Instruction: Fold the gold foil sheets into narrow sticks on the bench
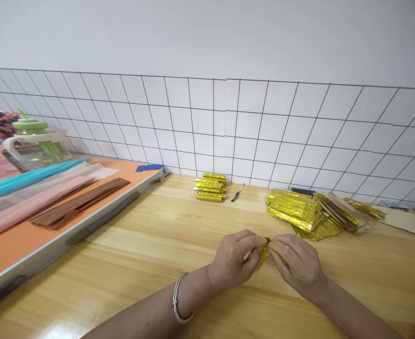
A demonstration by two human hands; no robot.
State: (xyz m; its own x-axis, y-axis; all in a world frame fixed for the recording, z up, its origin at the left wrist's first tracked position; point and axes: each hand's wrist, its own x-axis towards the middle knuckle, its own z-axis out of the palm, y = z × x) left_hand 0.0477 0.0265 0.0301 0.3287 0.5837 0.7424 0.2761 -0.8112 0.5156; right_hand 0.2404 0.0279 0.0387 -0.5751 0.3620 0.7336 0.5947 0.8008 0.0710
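Note:
A small piece of gold foil (263, 257) is pinched between both hands above the wooden table (151, 254). My left hand (236, 259) grips its upper left edge with thumb and fingers, a silver bangle on the wrist. My right hand (297, 266) pinches the same piece from the right, fingertips almost touching those of the left. Part of the foil is hidden behind the fingers. Beyond the hands, a stack of rolled gold foil pieces (210, 187) lies near the wall, and a pile of flat gold foil (294, 209) lies to the right.
Beside the rolled stack lies a pen (237, 193). At left, a raised orange board (105, 212) holds brown strips (80, 202), pink paper (34, 202), blue paper (38, 178) and a green-lidded jar (34, 141). A beige sheet (401, 221) lies far right, before the gridded wall.

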